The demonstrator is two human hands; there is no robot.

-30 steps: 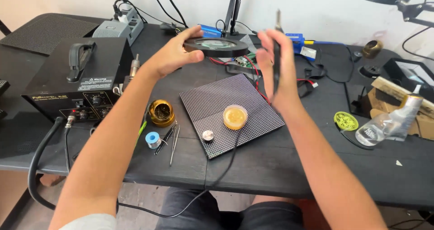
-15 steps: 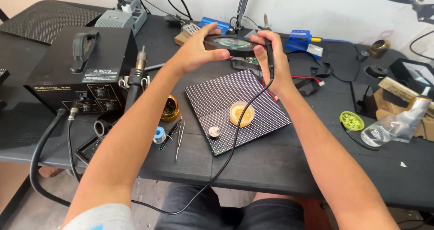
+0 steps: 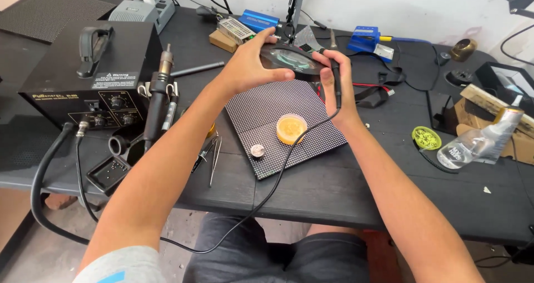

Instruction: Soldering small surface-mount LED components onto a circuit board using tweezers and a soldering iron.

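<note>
A round black magnifier lamp head (image 3: 293, 58) hangs on an arm over the back of a dark dotted panel (image 3: 267, 113). My left hand (image 3: 250, 66) grips its left rim. My right hand (image 3: 337, 85) touches its right rim and holds a thin black tool with a cable (image 3: 336, 83) running off the table's front edge. On the panel sit a small round tub of amber paste (image 3: 291, 128) and a small silver cap (image 3: 256, 150).
A black rework station (image 3: 83, 77) with a hot-air handle (image 3: 159, 102) stands at left. Tweezers (image 3: 214, 159) lie beside the panel. A clear bottle (image 3: 478, 141), a green lid (image 3: 426, 137) and boxes sit at right. Blue devices (image 3: 259, 20) line the back.
Both hands and the magnifier head have come lower, toward the panel. My right hand went from spread beside the rim to closed on the tool against it. The view has shifted closer.
</note>
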